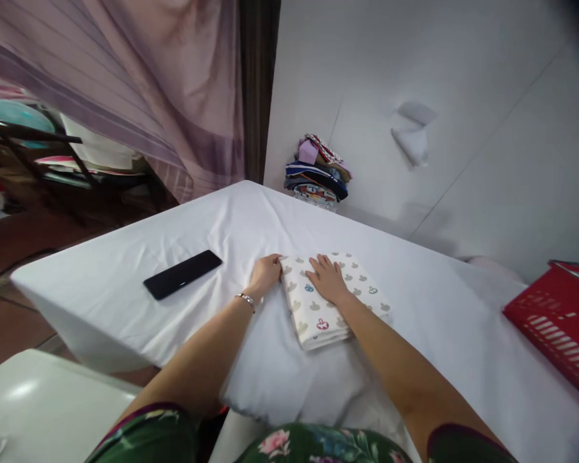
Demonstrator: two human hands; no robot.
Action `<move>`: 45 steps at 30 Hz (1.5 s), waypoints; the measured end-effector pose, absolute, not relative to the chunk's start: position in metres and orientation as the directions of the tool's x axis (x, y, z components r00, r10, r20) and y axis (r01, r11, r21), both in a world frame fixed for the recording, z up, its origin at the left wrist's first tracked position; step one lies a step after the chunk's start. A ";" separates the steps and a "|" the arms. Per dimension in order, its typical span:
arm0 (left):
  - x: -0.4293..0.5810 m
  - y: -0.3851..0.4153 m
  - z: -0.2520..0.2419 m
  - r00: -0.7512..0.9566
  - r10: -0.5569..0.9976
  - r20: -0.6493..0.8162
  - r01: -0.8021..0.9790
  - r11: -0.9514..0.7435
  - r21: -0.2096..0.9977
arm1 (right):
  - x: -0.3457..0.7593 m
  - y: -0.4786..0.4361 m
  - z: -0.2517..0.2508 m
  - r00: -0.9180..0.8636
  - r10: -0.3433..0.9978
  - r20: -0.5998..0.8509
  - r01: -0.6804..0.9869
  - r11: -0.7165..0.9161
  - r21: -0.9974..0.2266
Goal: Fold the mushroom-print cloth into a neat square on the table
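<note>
On the white-covered table lies a folded white cloth (pixel 302 305) printed with beige mushroom shapes and a few coloured ones. My left hand (pixel 266 270), with a bracelet at the wrist, is closed at the cloth's far left corner, fingers curled around its edge. Flat on top of the cloth rests my right hand (pixel 327 279), its fingers spread and pressing on the fabric. The layers of the fold show along the near edge. Part of the right side of the cloth is hidden under my right forearm.
A black phone (pixel 182 274) lies on the table (pixel 125 257) to the left. Beyond the far edge, folded clothes (pixel 317 170) are stacked against the wall. A red basket (pixel 560 321) stands at the right edge. A white stool-like surface (pixel 43 405) is at lower left, and a curtain (pixel 183 83) hangs behind.
</note>
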State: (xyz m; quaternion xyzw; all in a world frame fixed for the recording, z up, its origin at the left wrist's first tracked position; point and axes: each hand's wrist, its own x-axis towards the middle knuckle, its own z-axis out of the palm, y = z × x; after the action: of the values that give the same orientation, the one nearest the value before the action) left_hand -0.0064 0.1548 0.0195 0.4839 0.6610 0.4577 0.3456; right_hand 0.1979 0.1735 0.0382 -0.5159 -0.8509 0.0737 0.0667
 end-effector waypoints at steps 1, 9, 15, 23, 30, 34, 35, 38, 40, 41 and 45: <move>-0.007 0.155 0.019 -0.288 0.958 0.000 0.340 0.102 0.935 | 0.198 0.173 0.038 -0.461 0.887 0.040 0.867 0.459 -0.195; -0.013 0.149 0.027 -0.281 0.959 -0.033 0.361 0.138 0.922 | 0.196 0.175 0.041 -0.457 0.888 0.046 0.866 0.456 -0.204; -0.002 0.128 0.040 -0.143 0.891 0.431 0.739 -0.194 0.645 | 0.195 0.172 0.041 -0.454 0.890 0.037 0.860 0.449 -0.242; 0.023 0.122 0.024 0.253 0.916 0.312 0.813 -0.376 0.444 | 0.215 0.204 0.058 -0.406 0.912 -0.063 0.874 0.367 -0.318; 0.022 0.124 0.027 0.234 0.931 0.281 0.795 -0.350 0.495 | 0.264 0.228 0.042 -0.253 0.962 -0.099 0.934 0.217 -0.285; 0.022 0.124 0.026 0.234 0.932 0.278 0.812 -0.344 0.470 | 0.261 0.228 0.038 -0.259 0.963 -0.078 0.929 0.226 -0.292; 0.022 0.124 0.025 0.235 0.930 0.281 0.814 -0.347 0.466 | 0.260 0.228 0.039 -0.257 0.964 -0.074 0.925 0.223 -0.307; 0.020 0.124 0.022 0.240 0.926 0.292 0.814 -0.356 0.458 | 0.266 0.230 0.047 -0.261 0.962 -0.077 0.879 0.204 -0.431; 0.019 0.123 0.022 0.250 0.924 0.290 0.820 -0.361 0.444 | 0.278 0.229 0.052 -0.254 0.964 -0.082 0.816 0.168 -0.554; 0.019 0.123 0.022 0.256 0.923 0.288 0.824 -0.364 0.434 | 0.286 0.227 0.054 -0.242 0.966 -0.090 0.787 0.141 -0.601; 0.020 0.123 0.024 0.270 0.920 0.283 0.834 -0.371 0.409 | 0.319 0.203 0.056 -0.185 0.974 -0.132 0.778 0.063 -0.625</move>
State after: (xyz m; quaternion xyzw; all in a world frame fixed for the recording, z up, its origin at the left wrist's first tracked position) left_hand 0.0201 0.1232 0.0240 0.7918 0.5538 0.2415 0.0895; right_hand 0.3187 0.2031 0.0560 -0.6166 -0.7102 0.2972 0.1649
